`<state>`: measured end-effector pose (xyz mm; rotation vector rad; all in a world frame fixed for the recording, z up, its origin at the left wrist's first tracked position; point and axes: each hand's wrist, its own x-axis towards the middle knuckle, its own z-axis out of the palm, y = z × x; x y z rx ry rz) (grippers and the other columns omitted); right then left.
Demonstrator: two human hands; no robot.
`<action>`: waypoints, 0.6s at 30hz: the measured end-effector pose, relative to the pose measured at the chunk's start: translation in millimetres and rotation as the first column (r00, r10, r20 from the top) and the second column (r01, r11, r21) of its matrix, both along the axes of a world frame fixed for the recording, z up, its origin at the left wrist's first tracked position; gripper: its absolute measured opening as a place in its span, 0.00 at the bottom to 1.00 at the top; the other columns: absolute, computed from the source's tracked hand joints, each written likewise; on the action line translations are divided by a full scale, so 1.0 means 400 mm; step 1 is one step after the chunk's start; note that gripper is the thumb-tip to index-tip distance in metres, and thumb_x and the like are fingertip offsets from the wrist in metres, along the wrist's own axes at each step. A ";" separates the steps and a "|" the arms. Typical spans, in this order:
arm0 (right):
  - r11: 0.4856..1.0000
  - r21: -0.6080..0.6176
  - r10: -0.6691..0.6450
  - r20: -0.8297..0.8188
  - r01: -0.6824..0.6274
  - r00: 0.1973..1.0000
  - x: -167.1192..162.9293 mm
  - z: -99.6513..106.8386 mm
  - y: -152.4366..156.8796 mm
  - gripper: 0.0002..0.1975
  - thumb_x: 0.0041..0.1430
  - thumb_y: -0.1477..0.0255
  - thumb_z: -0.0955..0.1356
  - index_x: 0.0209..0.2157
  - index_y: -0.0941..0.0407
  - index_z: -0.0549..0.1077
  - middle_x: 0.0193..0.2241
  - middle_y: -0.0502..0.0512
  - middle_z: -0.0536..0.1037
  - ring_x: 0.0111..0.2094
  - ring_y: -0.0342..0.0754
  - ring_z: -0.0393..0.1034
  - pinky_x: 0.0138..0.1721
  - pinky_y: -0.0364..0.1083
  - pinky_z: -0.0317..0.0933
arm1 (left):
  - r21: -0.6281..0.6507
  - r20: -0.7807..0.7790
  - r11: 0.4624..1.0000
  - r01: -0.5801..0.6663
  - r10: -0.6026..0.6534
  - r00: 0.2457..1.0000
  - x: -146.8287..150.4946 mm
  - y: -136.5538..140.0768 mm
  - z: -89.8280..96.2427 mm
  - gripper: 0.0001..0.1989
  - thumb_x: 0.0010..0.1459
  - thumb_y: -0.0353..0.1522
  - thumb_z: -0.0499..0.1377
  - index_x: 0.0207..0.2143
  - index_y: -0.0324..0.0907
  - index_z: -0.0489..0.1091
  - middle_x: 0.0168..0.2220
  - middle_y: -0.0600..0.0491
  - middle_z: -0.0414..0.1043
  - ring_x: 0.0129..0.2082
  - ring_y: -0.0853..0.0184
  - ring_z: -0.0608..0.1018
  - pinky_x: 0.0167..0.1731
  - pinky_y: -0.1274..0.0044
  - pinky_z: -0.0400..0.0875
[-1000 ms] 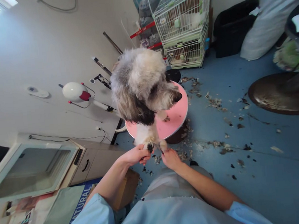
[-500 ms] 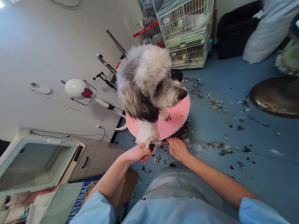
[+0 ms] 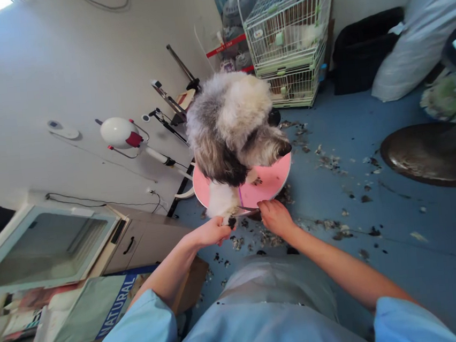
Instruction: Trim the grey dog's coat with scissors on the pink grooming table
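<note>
A fluffy grey and white dog (image 3: 233, 119) is on a round pink table (image 3: 268, 188), its head turned to the right. My left hand (image 3: 213, 231) is closed around the dog's front paw (image 3: 232, 221), lifted at the table's near edge, dark pads showing. In my right hand (image 3: 276, 217) is a pair of scissors (image 3: 248, 209), fingers wrapped about the handles. The blades point left and lie against or just above the fur of the lifted leg (image 3: 220, 198); I cannot tell whether they touch.
Clipped fur (image 3: 327, 161) is scattered over the blue floor. Stacked wire cages (image 3: 285, 52) stand at the back, beside a black bin (image 3: 365, 50). A white dryer head on an arm (image 3: 118, 133) is at the left, above a cabinet (image 3: 138, 244). A brown round stool (image 3: 424, 157) stands right.
The scissors have moved up from beside the paw's end to the leg above it, and my right hand has shifted slightly right and up. My left hand keeps its hold on the paw.
</note>
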<state>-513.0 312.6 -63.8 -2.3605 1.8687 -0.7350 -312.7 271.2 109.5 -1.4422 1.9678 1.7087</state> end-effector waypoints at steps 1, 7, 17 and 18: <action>1.000 0.001 0.005 -0.002 -0.005 1.000 0.002 0.003 -0.002 0.16 0.57 0.79 0.62 0.47 0.63 0.68 0.39 0.64 0.73 0.39 0.55 0.65 0.47 0.52 0.55 | -0.016 0.010 1.000 0.010 -0.010 1.000 0.000 0.000 0.000 0.08 0.45 0.28 0.50 0.31 0.39 0.62 0.17 0.61 0.57 0.14 0.76 0.61 0.15 0.83 0.58; 1.000 -0.019 0.005 -0.062 -0.007 0.998 0.020 0.048 -0.021 0.15 0.59 0.79 0.60 0.46 0.64 0.69 0.38 0.64 0.73 0.38 0.55 0.64 0.47 0.53 0.54 | -0.111 0.095 0.994 0.023 -0.012 0.995 0.003 0.002 -0.004 0.07 0.46 0.29 0.50 0.30 0.39 0.63 0.17 0.61 0.55 0.15 0.75 0.61 0.15 0.82 0.60; 0.999 -0.014 0.042 -0.093 -0.043 0.995 -0.004 0.051 -0.018 0.13 0.60 0.79 0.60 0.43 0.62 0.71 0.35 0.63 0.74 0.36 0.54 0.65 0.44 0.51 0.54 | -0.208 0.132 0.978 -0.015 0.043 0.990 0.021 0.005 -0.020 0.02 0.47 0.29 0.50 0.24 0.40 0.60 0.17 0.59 0.55 0.15 0.75 0.61 0.15 0.82 0.56; 0.999 -0.019 0.033 -0.093 -0.035 0.995 -0.010 0.048 -0.018 0.13 0.60 0.79 0.60 0.44 0.62 0.71 0.35 0.63 0.74 0.36 0.54 0.65 0.44 0.51 0.54 | -0.205 0.113 0.978 -0.037 0.061 0.992 0.022 0.006 -0.018 0.01 0.46 0.28 0.51 0.23 0.40 0.60 0.17 0.59 0.55 0.16 0.75 0.60 0.16 0.82 0.55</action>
